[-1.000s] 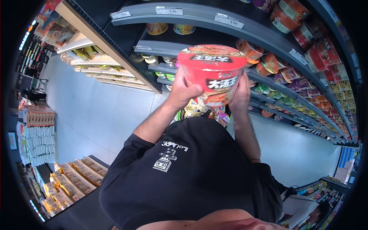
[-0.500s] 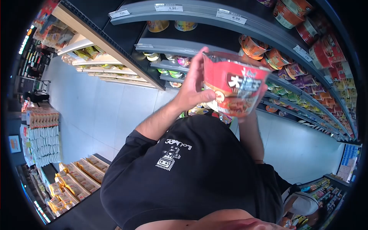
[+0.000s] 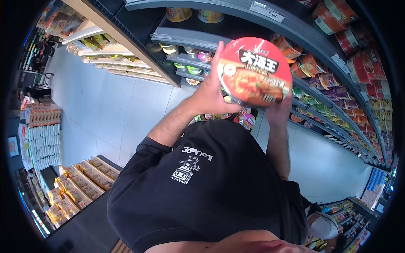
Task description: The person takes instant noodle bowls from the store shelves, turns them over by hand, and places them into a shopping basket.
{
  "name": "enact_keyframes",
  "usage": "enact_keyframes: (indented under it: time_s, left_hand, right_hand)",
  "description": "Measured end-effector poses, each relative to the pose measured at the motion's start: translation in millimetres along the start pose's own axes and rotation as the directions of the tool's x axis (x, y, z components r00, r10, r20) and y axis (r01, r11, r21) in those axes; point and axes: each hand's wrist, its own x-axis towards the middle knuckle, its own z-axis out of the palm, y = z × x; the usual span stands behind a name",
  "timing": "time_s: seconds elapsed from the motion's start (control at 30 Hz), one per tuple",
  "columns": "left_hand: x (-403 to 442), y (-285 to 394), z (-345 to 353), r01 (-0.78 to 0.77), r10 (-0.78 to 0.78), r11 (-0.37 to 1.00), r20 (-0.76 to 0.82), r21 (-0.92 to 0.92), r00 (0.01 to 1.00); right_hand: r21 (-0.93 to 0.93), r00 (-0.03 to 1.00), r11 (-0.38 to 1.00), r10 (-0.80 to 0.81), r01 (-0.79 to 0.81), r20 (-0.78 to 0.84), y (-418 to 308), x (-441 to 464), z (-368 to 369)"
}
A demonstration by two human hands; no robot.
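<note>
While a black shirt (image 3: 211, 181) with a white print is filling the nearest part of the view, the left hand (image 3: 211, 90) is gripping the red noodle bowl (image 3: 255, 69) at its left side, the thumb pointing inward under the near edge. The right hand (image 3: 278, 111) is holding it at the lower right, its fingers mostly hiding behind it. Between the two hands, the bowl is hanging in the air, its printed lid facing the camera. Just beyond the shirt, colourful packages (image 3: 247, 121) are peeking out below the hands; what is carrying them, I cannot tell. Yellow packets (image 3: 80, 185) are lying in rows at lower left. Past the bowl, dark shelves (image 3: 202, 41) are curving away to the right, bearing orange cups (image 3: 306, 66) and other instant foods. Farther left, pale floor (image 3: 114, 109) is stretching toward stacked white packs (image 3: 44, 145).
</note>
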Motion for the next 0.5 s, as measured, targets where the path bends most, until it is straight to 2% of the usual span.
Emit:
enact_keyframes:
  time_s: [0.03, 0.07, 0.13, 0.17, 0.2, 0.27, 0.3, 0.33, 0.37, 0.43, 0.5]
  left_hand:
    - [0, 2, -4, -0.074, 0.071, 0.985, 0.019, 0.155, 0.997]
    - [0, 4, -8, -0.144, 0.136, 0.942, 0.048, 0.302, 0.990]
    - [-6, -6, -12, -0.123, 0.123, 0.984, 0.009, 0.127, 0.992]
    - [-6, -9, -13, -0.222, 0.235, 0.953, -0.044, 0.207, 0.971]
    - [-6, -16, -14, -0.203, 0.219, 0.958, -0.058, 0.201, 0.974]
    - [-7, -33, -17, -0.310, 0.358, 0.877, -0.069, 0.367, 0.931]
    - [-11, -38, -18, -0.292, 0.350, 0.889, -0.111, 0.351, 0.930]
    - [-13, -47, -20, -0.310, 0.380, 0.872, -0.124, 0.379, 0.916]
    - [-18, -56, -22, -0.282, 0.356, 0.871, -0.121, 0.402, 0.927]
    - [-33, -76, -23, -0.235, 0.311, 0.877, -0.124, 0.419, 0.942]
    - [-54, -105, -18, -0.078, 0.151, 0.891, -0.130, 0.448, 0.980]
  right_hand:
    - [-0.115, 0.997, 0.991, -0.069, 0.074, 0.040, -13, 6, 9]
    - [-0.117, 0.997, 0.991, -0.058, 0.063, 0.040, -14, 7, 11]
    - [-0.458, 0.964, 0.848, -0.245, 0.266, 0.106, -12, 7, 12]
    - [-0.416, 0.976, 0.883, -0.190, 0.219, 0.110, -8, 2, 9]
    - [-0.418, 0.979, 0.886, -0.168, 0.200, 0.112, -5, 0, 7]
    - [-0.520, 1.000, 0.854, -0.006, 0.013, 0.015, 4, -1, 5]
    - [-0.515, 0.990, 0.846, 0.102, -0.137, -0.097, 7, -2, 12]
    - [-0.515, 0.987, 0.842, 0.133, -0.163, -0.094, 20, -7, 6]
    - [-0.340, 0.943, 0.880, 0.299, -0.332, -0.146, 41, -16, -5]
    - [0.089, 0.780, 0.798, 0.601, -0.596, -0.176, 65, -27, -9]
    - [0.131, 0.726, 0.743, 0.669, -0.656, -0.158, 96, -40, -16]
